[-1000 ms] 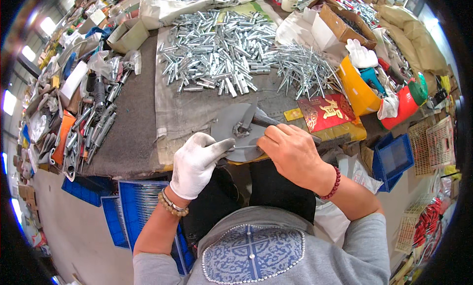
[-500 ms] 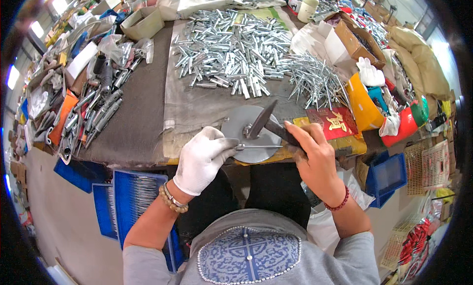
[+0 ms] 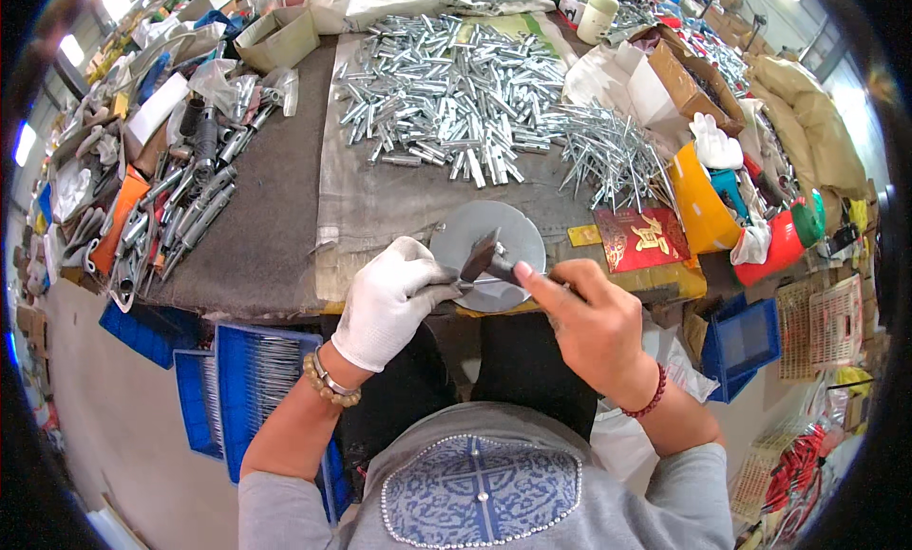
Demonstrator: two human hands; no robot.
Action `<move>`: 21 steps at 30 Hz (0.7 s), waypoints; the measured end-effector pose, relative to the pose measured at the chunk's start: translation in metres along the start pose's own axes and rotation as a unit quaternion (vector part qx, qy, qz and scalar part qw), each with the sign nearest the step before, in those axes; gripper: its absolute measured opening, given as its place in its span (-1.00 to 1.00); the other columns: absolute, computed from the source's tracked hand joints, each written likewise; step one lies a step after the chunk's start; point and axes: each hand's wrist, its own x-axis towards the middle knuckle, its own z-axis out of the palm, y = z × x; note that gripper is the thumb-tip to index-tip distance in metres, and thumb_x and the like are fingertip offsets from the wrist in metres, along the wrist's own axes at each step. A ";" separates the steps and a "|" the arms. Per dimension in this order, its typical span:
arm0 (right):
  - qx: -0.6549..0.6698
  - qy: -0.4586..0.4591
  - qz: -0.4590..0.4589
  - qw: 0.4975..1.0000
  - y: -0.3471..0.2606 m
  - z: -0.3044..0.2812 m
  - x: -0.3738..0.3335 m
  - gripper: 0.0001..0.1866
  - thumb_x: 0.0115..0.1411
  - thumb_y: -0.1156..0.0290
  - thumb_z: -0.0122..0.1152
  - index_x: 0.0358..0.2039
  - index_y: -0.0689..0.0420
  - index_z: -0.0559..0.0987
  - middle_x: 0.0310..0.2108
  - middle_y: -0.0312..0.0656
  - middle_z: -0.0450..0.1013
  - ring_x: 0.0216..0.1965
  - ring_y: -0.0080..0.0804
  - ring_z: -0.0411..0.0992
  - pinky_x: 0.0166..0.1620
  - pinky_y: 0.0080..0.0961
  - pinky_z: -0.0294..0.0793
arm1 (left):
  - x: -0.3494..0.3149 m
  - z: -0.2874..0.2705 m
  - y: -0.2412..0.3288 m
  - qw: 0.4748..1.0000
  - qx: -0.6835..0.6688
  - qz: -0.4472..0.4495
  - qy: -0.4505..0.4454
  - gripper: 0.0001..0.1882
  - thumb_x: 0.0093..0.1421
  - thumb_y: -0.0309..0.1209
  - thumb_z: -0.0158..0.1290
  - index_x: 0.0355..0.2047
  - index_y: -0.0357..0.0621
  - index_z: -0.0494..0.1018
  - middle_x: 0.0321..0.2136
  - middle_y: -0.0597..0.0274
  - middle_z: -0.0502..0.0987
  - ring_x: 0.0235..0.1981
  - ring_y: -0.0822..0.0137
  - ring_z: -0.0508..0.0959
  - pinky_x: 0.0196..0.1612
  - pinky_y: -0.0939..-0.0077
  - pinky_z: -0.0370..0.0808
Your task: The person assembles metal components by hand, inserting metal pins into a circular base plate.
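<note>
My left hand (image 3: 391,303), in a white glove, pinches a small metal piece (image 3: 465,286) near the front edge of a round grey metal plate (image 3: 522,229). Most of that piece is covered by the fingers and the hammer. My bare right hand (image 3: 598,327) is wrapped round the short handle of a hammer (image 3: 483,253). Its dark head is low over the plate, right beside the left fingertips; whether it touches the metal piece I cannot tell. Beyond the plate lies a heap of short silvery metal tubes (image 3: 456,104), with a pile of thin metal pins (image 3: 617,156) to its right.
A red printed card (image 3: 643,241) lies right of the plate. Tools and metal parts (image 3: 204,184) crowd the left side. At the right stand an open cardboard box (image 3: 693,85), a white glove (image 3: 714,142) and a yellow container (image 3: 701,199). Blue crates (image 3: 223,388) sit below the table.
The hammer has come down and toward me, its head now nearer the left fingertips. My right hand has shifted slightly left. The thin pin that showed across the plate is now mostly hidden.
</note>
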 end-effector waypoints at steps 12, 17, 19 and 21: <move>0.023 -0.130 0.083 0.988 -0.010 0.007 -0.004 -0.80 0.11 0.48 0.39 -0.24 0.07 0.59 -0.26 -0.16 0.53 -0.19 -0.11 0.56 -0.16 -0.18 0.57 | -0.005 0.000 0.005 0.998 0.050 0.028 0.005 -0.78 0.09 -0.52 0.39 -0.21 -0.13 0.74 -0.27 0.13 0.59 -0.19 0.12 0.62 -0.09 0.29 0.56; 0.327 -0.231 0.256 0.880 -0.017 0.007 -0.010 -0.72 0.24 0.52 0.37 -0.05 0.23 0.58 -0.43 -0.09 0.57 -0.44 -0.17 0.52 -0.31 -0.25 0.47 | -0.021 0.013 0.019 0.986 0.105 0.041 0.127 -0.74 0.19 -0.53 0.34 -0.08 -0.20 0.70 -0.24 0.15 0.65 -0.23 0.22 0.63 -0.14 0.35 0.57; 0.384 -0.231 0.298 0.843 -0.020 0.012 -0.015 -0.72 0.25 0.52 0.37 -0.03 0.23 0.59 -0.46 -0.15 0.52 -0.46 -0.29 0.46 -0.32 -0.30 0.44 | -0.042 0.026 0.028 0.988 0.035 -0.047 0.141 -0.73 0.26 -0.54 0.30 -0.02 -0.22 0.68 -0.27 0.19 0.66 -0.33 0.32 0.61 -0.23 0.43 0.56; 0.458 -0.231 0.346 0.785 -0.023 0.017 -0.022 -0.72 0.30 0.51 0.37 0.00 0.23 0.60 -0.50 -0.30 0.40 -0.45 -0.57 0.30 -0.36 -0.44 0.37 | -0.051 0.038 0.036 0.967 -0.109 -0.186 0.134 -0.59 0.39 -0.57 0.17 0.25 -0.26 0.54 -0.33 0.24 0.68 -0.54 0.57 0.50 -0.46 0.64 0.47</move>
